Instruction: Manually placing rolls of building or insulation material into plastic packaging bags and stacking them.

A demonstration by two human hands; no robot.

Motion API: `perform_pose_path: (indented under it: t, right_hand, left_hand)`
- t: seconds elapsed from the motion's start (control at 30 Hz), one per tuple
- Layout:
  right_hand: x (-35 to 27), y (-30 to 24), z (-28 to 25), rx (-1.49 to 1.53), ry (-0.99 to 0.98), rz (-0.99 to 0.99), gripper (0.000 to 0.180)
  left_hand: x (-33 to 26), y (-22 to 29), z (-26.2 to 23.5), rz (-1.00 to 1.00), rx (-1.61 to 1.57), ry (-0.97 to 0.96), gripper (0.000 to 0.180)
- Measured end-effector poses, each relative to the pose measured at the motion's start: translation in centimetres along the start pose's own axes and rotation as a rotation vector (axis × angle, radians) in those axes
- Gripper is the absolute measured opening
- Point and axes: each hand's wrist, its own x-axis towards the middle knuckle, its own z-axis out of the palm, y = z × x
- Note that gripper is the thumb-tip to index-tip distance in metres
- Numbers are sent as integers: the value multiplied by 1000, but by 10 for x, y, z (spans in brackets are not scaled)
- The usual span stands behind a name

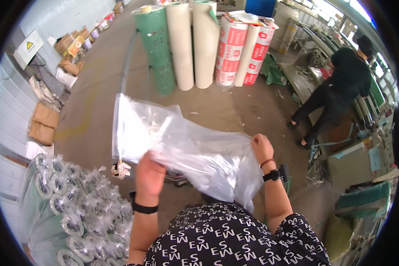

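Observation:
A crumpled, shiny clear plastic bag (213, 150) stretches between my two hands in front of my body. My right hand (262, 148) pinches its upper right edge, fingers closed. My left hand (150, 177), a little blurred, is curled at the bag's near left side; its fingertips are partly hidden by the film. Beyond that hand, more flat clear plastic (131, 128) lies on a narrow stand, glaring in the light. The bag's lower end hangs close to my patterned shirt.
Upright rolls, a green one (157, 53) and several beige or red-and-white ones, stand ahead. Many plastic-wrapped rings (82, 213) are piled at lower left. A co-worker in dark clothes (341, 84) stands by a long machine at right. Boxes (45, 120) line the left wall.

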Motion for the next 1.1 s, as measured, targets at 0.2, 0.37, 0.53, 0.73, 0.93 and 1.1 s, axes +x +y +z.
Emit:
perform_pose_path:
  t: [0.2, 0.37, 0.53, 0.73, 0.93, 1.1]
  right_hand:
    - [-31, -61, 17, 254, -11, -246, 28]
    - [-88, -140, 31, 621, -648, -238, 24]
    - [-136, -211, -2, 826, -913, -309, 30]
    - [-160, -260, -55, 1289, -626, -436, 51]
    - [-204, -247, -102, 970, -295, -715, 66]
    - [-238, -206, -114, 1463, -569, 65, 71]
  left_hand:
    - [-56, 199, -72, 675, 140, -305, 36]
    - [-185, 307, -89, 1228, 4, -224, 13]
    - [-203, 183, -39, 1610, 758, 179, 14]
    - [-186, 88, -78, 1037, 1096, 580, 13]
    - [-175, 81, -37, 775, 1358, 27, 8]
    - [-172, 20, -1, 895, 1457, -524, 12]
